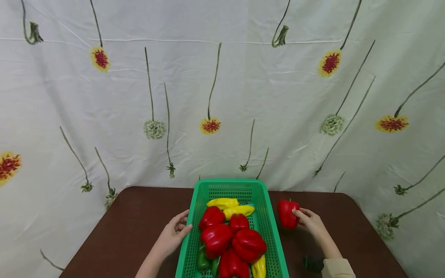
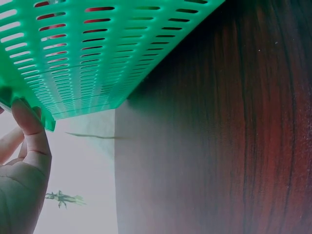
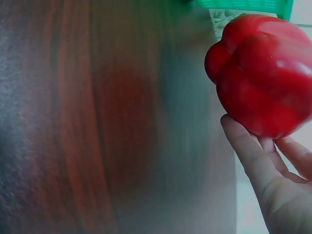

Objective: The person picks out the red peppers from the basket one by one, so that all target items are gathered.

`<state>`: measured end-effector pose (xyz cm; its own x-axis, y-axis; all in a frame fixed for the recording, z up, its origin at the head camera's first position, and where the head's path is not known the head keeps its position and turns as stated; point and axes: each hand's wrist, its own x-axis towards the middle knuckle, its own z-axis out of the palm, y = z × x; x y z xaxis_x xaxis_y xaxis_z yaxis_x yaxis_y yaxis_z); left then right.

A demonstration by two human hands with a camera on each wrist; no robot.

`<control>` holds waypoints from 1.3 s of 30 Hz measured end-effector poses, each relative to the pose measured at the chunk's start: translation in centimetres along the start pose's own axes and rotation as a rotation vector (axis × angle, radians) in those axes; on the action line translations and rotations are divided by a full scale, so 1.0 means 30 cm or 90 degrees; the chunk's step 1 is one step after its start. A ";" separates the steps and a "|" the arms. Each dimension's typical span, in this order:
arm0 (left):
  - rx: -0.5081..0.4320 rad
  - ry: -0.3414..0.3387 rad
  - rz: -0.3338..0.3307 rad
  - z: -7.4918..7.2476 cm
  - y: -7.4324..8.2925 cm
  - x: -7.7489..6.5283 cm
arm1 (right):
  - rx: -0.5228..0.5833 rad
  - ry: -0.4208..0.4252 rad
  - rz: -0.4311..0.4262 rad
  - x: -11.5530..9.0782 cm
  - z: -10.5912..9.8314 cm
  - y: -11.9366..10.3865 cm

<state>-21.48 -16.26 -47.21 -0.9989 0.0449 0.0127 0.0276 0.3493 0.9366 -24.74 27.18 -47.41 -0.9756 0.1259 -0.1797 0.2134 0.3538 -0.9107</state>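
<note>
In the head view a green plastic basket (image 1: 274,231) holds several red bell peppers (image 1: 216,236), yellow peppers (image 1: 240,211) and green peppers (image 1: 203,259). My left hand (image 1: 172,233) is at the basket's left side, its thumb and fingertips at the rim. The left wrist view shows the thumb (image 2: 30,119) against the rim's edge, beside the slotted wall (image 2: 92,53). To the right of the basket, my right hand (image 1: 311,223) holds another red bell pepper (image 1: 287,214) between thumb and fingers. In the right wrist view this pepper (image 3: 268,73) hangs above the table.
The basket stands on a dark brown wood-grain table (image 1: 149,208). Behind it hangs a pale cloth (image 1: 236,88) printed with flowers. A small dark object (image 1: 313,264) lies near my right forearm, too dim to make out.
</note>
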 end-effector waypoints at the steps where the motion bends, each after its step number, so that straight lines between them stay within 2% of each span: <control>1: 0.002 -0.001 0.001 0.000 0.000 0.000 | 0.006 0.000 0.002 0.002 0.003 0.007; 8: 0.009 0.004 -0.008 0.000 0.002 0.000 | 0.029 -0.003 0.008 0.021 0.026 0.034; 18: 0.021 0.017 0.003 0.004 0.000 -0.001 | 0.035 -0.012 -0.002 0.042 0.035 0.051; 30: 0.020 0.015 0.000 0.003 -0.001 -0.003 | -0.022 -0.014 -0.027 0.050 0.053 0.074; 39: 0.020 -0.001 0.004 -0.004 0.002 -0.004 | -0.069 -0.010 -0.041 0.032 0.036 0.038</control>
<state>-21.37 -16.34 -47.12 -0.9987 0.0483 0.0174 0.0344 0.3780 0.9251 -25.48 26.71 -49.03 -0.9880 0.0852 -0.1286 0.1535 0.4589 -0.8751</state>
